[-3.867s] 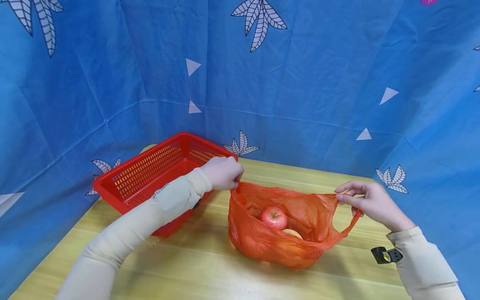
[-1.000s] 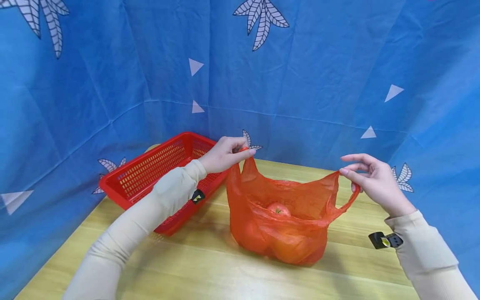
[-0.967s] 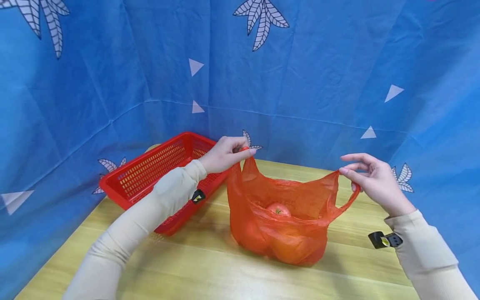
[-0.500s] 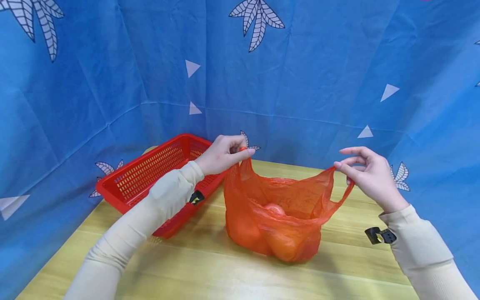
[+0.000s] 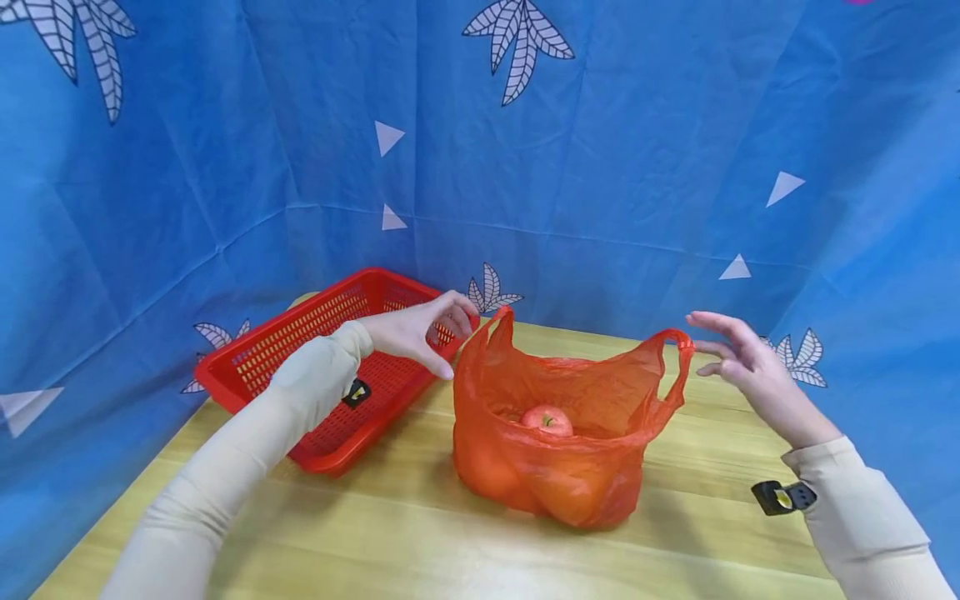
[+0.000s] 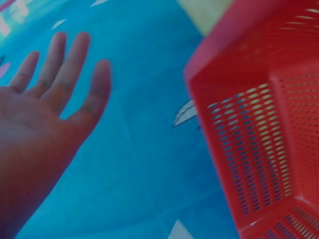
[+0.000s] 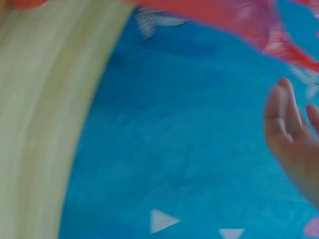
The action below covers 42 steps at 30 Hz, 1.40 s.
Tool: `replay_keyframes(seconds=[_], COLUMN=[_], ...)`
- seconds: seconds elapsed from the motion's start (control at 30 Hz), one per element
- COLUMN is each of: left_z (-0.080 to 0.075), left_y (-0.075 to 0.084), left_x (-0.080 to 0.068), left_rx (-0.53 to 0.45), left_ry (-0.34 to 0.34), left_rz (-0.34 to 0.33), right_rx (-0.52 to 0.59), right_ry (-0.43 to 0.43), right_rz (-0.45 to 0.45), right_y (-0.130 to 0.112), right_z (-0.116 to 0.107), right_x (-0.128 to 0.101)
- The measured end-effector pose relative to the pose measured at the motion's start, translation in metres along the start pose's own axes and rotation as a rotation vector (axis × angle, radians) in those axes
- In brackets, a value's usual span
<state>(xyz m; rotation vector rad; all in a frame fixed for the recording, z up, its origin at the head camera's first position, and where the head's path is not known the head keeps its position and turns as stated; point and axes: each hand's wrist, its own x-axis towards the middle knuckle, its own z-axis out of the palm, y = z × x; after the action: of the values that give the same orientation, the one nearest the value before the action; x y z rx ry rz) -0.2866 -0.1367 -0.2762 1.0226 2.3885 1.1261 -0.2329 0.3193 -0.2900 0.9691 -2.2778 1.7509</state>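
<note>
A thin orange-red plastic bag (image 5: pixel 555 467) stands on the table with its mouth open and both handles upright. Inside it a red apple (image 5: pixel 547 420) shows, and other round shapes press through the film. My left hand (image 5: pixel 420 329) hovers just left of the bag's left handle, over the basket's near right side, with thumb and fingers spread. In the left wrist view its fingers (image 6: pixel 62 74) hold nothing. Beside the right handle, my right hand (image 5: pixel 750 367) has its fingers loosely extended. Its fingertips look very close to that handle; whether they touch it I cannot tell.
A red plastic basket (image 5: pixel 277 333) with slotted walls sits at the left of the wooden table (image 5: pixel 390 533); no items show inside it. Blue patterned cloth (image 5: pixel 600 167) hangs behind and at both sides of the table.
Both hands have let go of the bag's handles and opened. My left hand has moved left and slightly down, the right hand slightly right. The handles now stand up by themselves.
</note>
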Motion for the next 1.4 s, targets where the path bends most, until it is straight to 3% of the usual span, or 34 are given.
replay_keyframes(seconds=[0.07, 0.13, 0.23, 0.33, 0.5, 0.63, 0.77, 0.87, 1.0, 1.17, 1.3, 1.4], left_z=[0.009, 0.018, 0.027, 0.032, 0.042, 0.052, 0.057, 0.057, 0.054, 0.054, 0.059, 0.065], left_y=[-0.001, 0.000, 0.004, 0.007, 0.003, -0.003, -0.006, -0.005, -0.003, -0.001, 0.000, 0.003], left_x=[0.005, 0.011, 0.019, 0.028, 0.038, 0.044, 0.048, 0.049, 0.045, 0.042, 0.044, 0.047], left_rx=[-0.010, -0.022, -0.062, -0.098, -0.065, -0.071, -0.002, 0.081, 0.072, -0.021, -0.050, -0.023], left_ry=[-0.067, -0.111, -0.141, -0.156, -0.171, -0.161, -0.127, -0.089, -0.055, 0.007, 0.110, 0.155], left_rz=[-0.038, -0.064, -0.069, -0.071, -0.035, 0.006, 0.040, 0.019, -0.057, -0.045, -0.038, -0.022], right_rx=[-0.006, -0.003, -0.062, -0.150, -0.271, -0.270, -0.246, -0.276, -0.398, -0.605, -0.801, -0.924], right_ry=[-0.161, -0.265, -0.314, -0.296, -0.217, -0.118, -0.004, 0.048, 0.069, 0.107, 0.121, 0.077], right_rz=[-0.034, -0.037, 0.004, 0.095, 0.231, 0.306, 0.381, 0.296, 0.072, -0.130, -0.306, -0.332], right_y=[0.018, 0.032, 0.044, 0.046, 0.051, 0.050, 0.045, 0.044, 0.044, 0.040, 0.035, 0.025], right_z=[-0.004, -0.001, 0.014, 0.033, 0.059, 0.076, 0.087, 0.092, 0.092, 0.084, 0.081, 0.082], right_x=[-0.007, -0.013, -0.020, -0.026, -0.027, -0.022, -0.019, -0.017, -0.017, -0.014, -0.003, 0.005])
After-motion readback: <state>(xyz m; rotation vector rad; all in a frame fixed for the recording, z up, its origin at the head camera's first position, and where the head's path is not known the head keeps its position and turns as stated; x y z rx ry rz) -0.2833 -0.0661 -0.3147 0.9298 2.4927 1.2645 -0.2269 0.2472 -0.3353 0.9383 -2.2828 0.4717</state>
